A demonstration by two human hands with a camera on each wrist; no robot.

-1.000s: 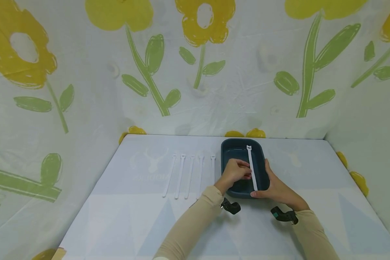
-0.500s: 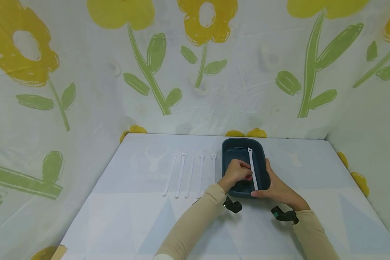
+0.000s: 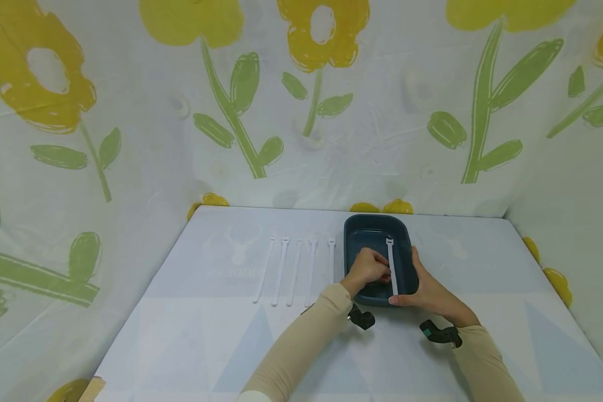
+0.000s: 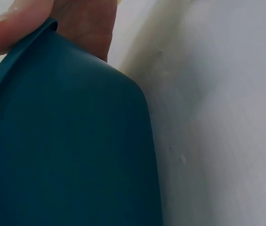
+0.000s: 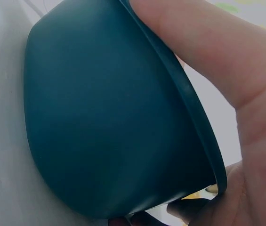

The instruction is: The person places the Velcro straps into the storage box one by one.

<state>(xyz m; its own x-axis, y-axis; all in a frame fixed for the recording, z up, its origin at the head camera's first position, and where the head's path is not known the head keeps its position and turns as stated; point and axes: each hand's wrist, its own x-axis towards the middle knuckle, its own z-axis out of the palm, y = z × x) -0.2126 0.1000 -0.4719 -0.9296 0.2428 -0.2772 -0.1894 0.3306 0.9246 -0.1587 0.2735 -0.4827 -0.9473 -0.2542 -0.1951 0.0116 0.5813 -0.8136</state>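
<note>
A white cable tie (image 3: 392, 268) with a slotted head runs lengthwise along the right part of a dark blue-green tray (image 3: 377, 222). My left hand (image 3: 368, 266) reaches inside over the near left rim; its curled fingertips pinch the tie near the middle, though the exact contact is small. My right hand (image 3: 432, 287) grips the tray's near right corner, thumb on the rim and fingers along the outer side. In the right wrist view the tray's wall (image 5: 109, 108) fills the middle, with the right thumb (image 5: 189, 28) over its edge. The left wrist view shows mostly tray wall (image 4: 76, 127).
Several more white cable ties (image 3: 280, 273) lie side by side on the table (image 3: 191, 335), left of the tray. The left forearm passes close to the nearest tie (image 3: 331, 259). Flower-printed cloth (image 3: 372, 156) hangs behind the table and at both sides.
The cable tie's head has come down toward the near side of the tray, and its visible length looks shorter. The left hand has shifted only slightly; the right hand keeps its hold.
</note>
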